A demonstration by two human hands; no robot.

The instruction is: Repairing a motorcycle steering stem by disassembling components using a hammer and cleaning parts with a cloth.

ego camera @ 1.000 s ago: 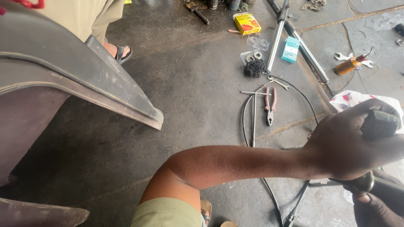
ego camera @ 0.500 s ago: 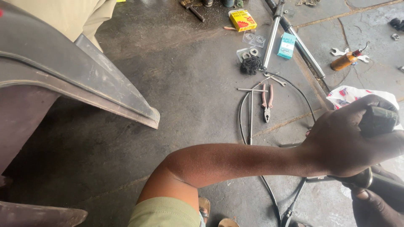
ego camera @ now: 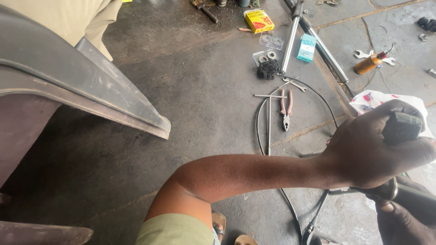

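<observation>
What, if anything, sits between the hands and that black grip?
Nothing visible does. The left hand is already wrapped around the black grip, and the right hand holds a dark bar just beneath it.

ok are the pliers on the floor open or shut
Slightly open: the pliers lie flat on the concrete floor, their red handles spread apart; whether the jaw tips touch is too small to tell.

A single head-worn camera looks steeply down at the concrete floor [ego camera: 195, 90], from close above the person's outstretched left hand [ego camera: 377, 149]. It faces forward past a dark vehicle panel [ego camera: 77, 86] towards pliers [ego camera: 285, 106] lying farther off.
</observation>
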